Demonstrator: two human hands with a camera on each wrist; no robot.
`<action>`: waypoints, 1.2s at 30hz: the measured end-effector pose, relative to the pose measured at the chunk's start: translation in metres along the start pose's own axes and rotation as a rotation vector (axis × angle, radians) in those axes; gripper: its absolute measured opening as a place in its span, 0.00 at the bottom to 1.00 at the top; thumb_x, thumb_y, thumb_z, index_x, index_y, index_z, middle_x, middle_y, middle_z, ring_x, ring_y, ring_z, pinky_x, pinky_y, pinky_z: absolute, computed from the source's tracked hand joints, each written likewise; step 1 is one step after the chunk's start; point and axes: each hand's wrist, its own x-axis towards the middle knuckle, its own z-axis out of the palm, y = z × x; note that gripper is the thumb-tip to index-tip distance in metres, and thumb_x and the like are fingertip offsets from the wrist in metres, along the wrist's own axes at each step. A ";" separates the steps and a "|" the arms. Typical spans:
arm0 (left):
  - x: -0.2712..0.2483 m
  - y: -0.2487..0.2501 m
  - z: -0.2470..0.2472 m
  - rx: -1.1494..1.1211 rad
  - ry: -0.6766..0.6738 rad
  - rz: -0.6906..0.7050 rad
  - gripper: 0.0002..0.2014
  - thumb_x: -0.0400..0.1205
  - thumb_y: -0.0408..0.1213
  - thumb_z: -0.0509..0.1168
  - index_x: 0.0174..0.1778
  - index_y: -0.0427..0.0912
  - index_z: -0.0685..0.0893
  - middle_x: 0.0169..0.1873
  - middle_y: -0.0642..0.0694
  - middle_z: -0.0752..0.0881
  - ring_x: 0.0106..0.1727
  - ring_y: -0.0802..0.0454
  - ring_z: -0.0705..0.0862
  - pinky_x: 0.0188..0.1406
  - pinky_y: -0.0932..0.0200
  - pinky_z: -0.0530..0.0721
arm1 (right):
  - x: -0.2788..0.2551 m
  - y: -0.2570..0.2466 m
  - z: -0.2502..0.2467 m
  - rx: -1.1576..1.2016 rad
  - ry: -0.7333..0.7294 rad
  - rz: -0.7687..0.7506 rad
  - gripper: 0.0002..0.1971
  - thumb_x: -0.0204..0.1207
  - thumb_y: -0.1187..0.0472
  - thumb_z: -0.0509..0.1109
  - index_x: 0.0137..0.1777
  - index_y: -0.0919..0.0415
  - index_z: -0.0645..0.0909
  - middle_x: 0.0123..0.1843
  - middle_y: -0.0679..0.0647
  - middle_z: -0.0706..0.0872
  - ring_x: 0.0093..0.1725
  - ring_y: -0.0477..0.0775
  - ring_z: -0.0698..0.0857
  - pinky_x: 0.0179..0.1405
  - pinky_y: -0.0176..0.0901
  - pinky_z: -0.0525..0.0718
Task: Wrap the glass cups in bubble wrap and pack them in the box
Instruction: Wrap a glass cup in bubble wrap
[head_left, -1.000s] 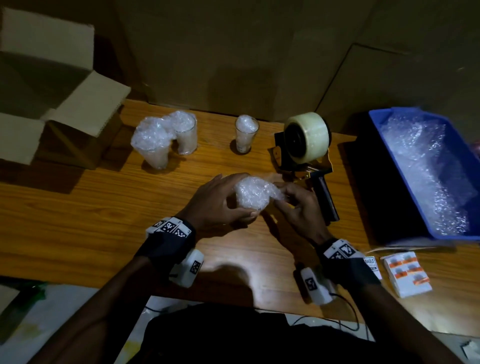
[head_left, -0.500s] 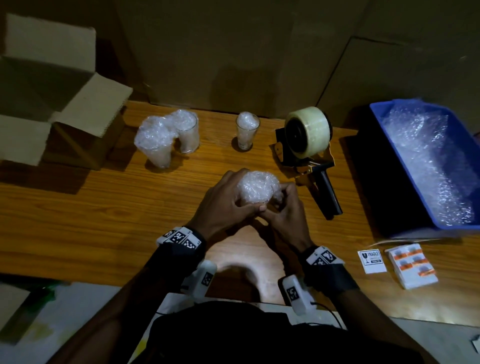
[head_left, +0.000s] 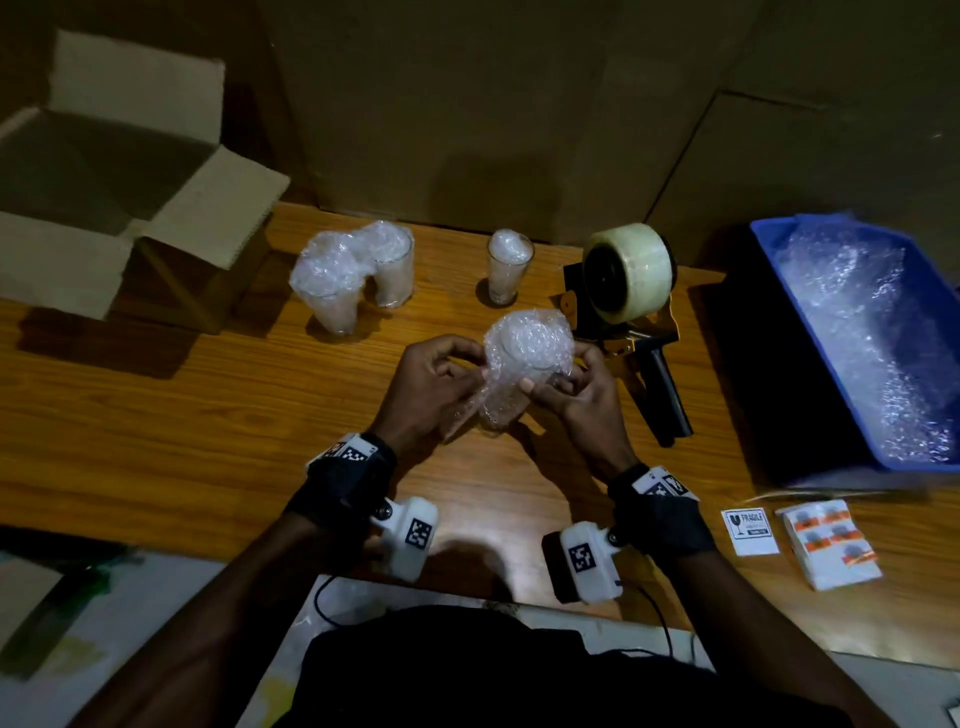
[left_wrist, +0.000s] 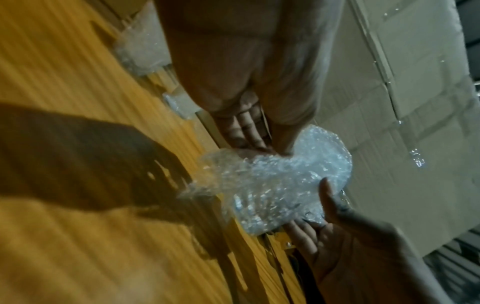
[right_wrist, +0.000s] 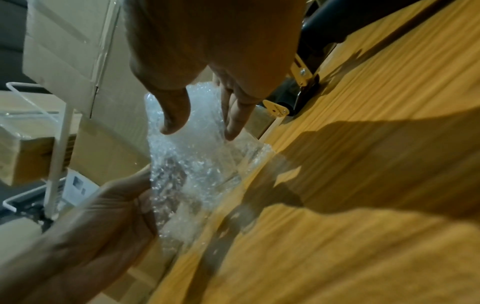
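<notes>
Both my hands on a wrapped cup, above the grainy wooden table (head_left: 156, 415).

Open cardboard box (head_left: 104, 171) far left; blue bin (head_left: 779, 249) holds crinkly bubble wrap (head_left: 872, 332). My left hand (head_left: 431, 389) and right hand (head_left: 582, 395) pinch the bubble-wrapped cup (head_left: 524, 358) between curled fingers.

head looks down; wrists close, sharing hands (head_left: 519, 395).
</notes>
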 end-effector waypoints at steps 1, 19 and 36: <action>0.003 0.000 -0.001 0.018 0.004 0.015 0.08 0.78 0.29 0.76 0.50 0.43 0.87 0.40 0.43 0.91 0.37 0.52 0.87 0.36 0.55 0.88 | 0.001 -0.001 0.001 -0.002 0.000 0.000 0.30 0.71 0.73 0.78 0.70 0.64 0.69 0.63 0.62 0.87 0.57 0.54 0.91 0.47 0.46 0.90; 0.021 0.016 -0.014 0.106 -0.316 -0.103 0.38 0.66 0.48 0.85 0.73 0.50 0.81 0.65 0.53 0.87 0.66 0.55 0.86 0.61 0.51 0.88 | 0.006 -0.009 0.004 -0.077 -0.268 -0.054 0.26 0.84 0.63 0.67 0.81 0.61 0.70 0.73 0.54 0.84 0.72 0.54 0.82 0.70 0.53 0.82; 0.027 0.027 -0.008 -0.177 0.053 -0.191 0.43 0.73 0.40 0.80 0.80 0.55 0.62 0.69 0.52 0.80 0.66 0.51 0.83 0.49 0.53 0.89 | -0.006 0.004 0.006 -0.442 -0.064 -0.316 0.11 0.75 0.61 0.80 0.55 0.61 0.89 0.48 0.50 0.92 0.46 0.46 0.91 0.44 0.52 0.91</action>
